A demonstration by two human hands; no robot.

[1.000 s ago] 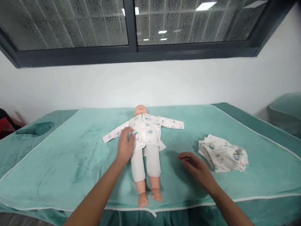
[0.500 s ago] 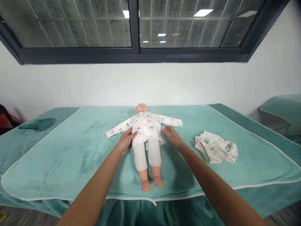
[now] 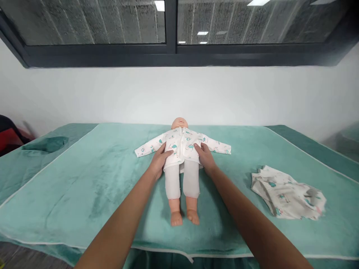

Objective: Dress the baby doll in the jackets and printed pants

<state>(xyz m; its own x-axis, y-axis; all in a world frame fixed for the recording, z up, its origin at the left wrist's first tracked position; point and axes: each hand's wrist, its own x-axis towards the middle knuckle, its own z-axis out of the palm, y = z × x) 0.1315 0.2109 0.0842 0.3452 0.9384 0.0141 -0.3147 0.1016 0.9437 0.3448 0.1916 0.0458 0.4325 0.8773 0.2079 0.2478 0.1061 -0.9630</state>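
Note:
A baby doll [image 3: 191, 181] lies on its back, head toward the wall and bare feet toward me. It wears a white printed jacket [image 3: 181, 144] and white leg coverings, with both sleeves spread out sideways. My left hand [image 3: 160, 161] holds the doll's waist on the left side, thumb on top of the jacket. On the opposite side my right hand [image 3: 206, 158] grips the waist the same way, its thumb over the front. The fingers under the doll are partly hidden. A crumpled white printed garment [image 3: 288, 193] rests on the right.
Green plush cloth with white piping [image 3: 98, 194] covers the bed under the doll. A white wall [image 3: 126, 95] and a dark-framed window [image 3: 112, 56] stand behind it. At the far left edge is a red and black object [image 3: 11, 134].
My right hand has come in from beside the doll onto its waist. The doll's legs now lie straighter toward me. The camera view has shifted.

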